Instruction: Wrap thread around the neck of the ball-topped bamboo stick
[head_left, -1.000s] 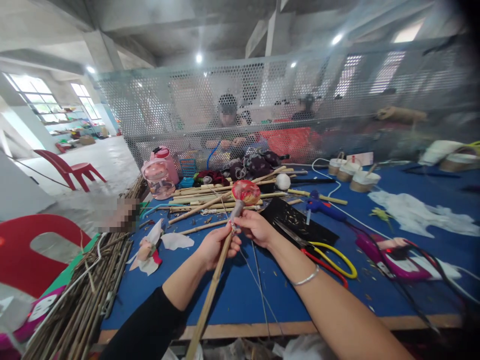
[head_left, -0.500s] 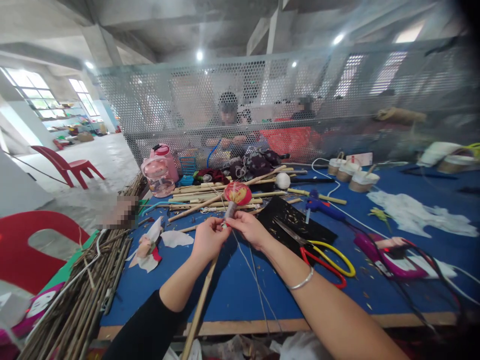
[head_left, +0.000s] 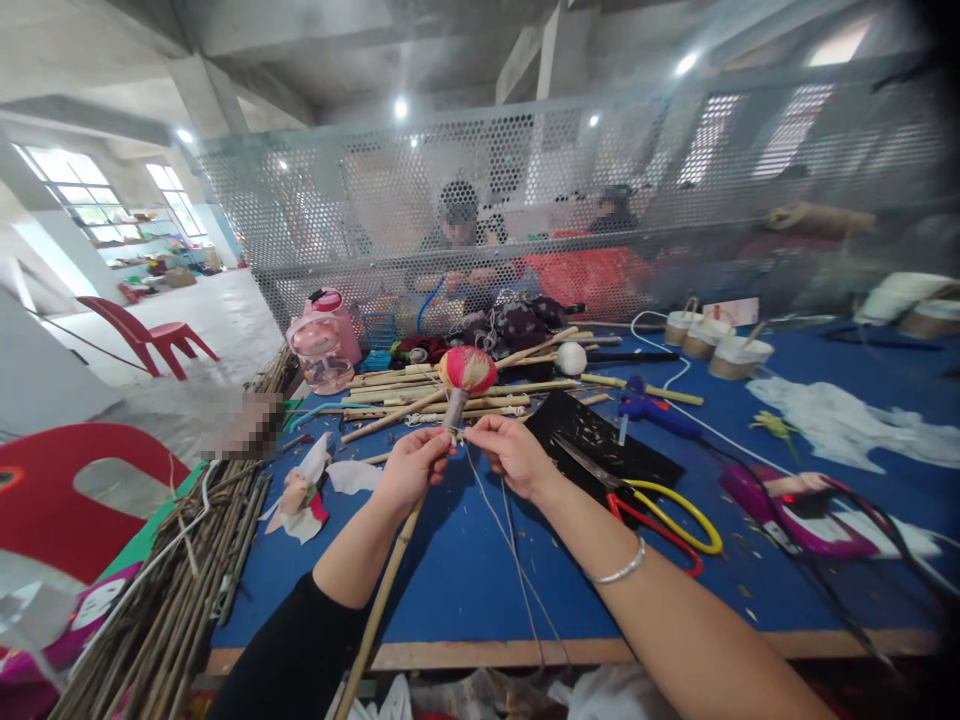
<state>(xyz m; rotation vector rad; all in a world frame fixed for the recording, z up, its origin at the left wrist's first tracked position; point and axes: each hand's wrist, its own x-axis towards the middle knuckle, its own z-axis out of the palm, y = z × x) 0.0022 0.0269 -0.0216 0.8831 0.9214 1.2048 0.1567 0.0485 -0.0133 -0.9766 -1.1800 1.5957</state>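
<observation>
My left hand (head_left: 412, 468) is closed round a thin wooden stick (head_left: 384, 598), just below its upper end. At that end sits a rounded red and pale-yellow head (head_left: 468, 370), its neck bound in grey string (head_left: 454, 408). Close by on the right, my right hand (head_left: 514, 452) has thumb and forefinger pinched at the neck's lower edge, apparently on the string's loose end. Loose strands (head_left: 507, 530) hang from there over the blue table to its front edge. The fingertips partly hide what they grip.
Scissors (head_left: 637, 500) with red and yellow handles lie right, partly on black cloth (head_left: 570, 425). Beyond are a blue glue gun (head_left: 660, 412), a purple device (head_left: 795, 510) and cut sticks (head_left: 405, 393). Bundled twigs (head_left: 165, 580) line the left edge. A perforated screen (head_left: 337, 220) stands behind; people sit beyond it.
My right hand has drawn slightly away from the left, to the right. The stick's head has turned and tipped a little, showing more of its red and yellow surface. The view shifted slightly.
</observation>
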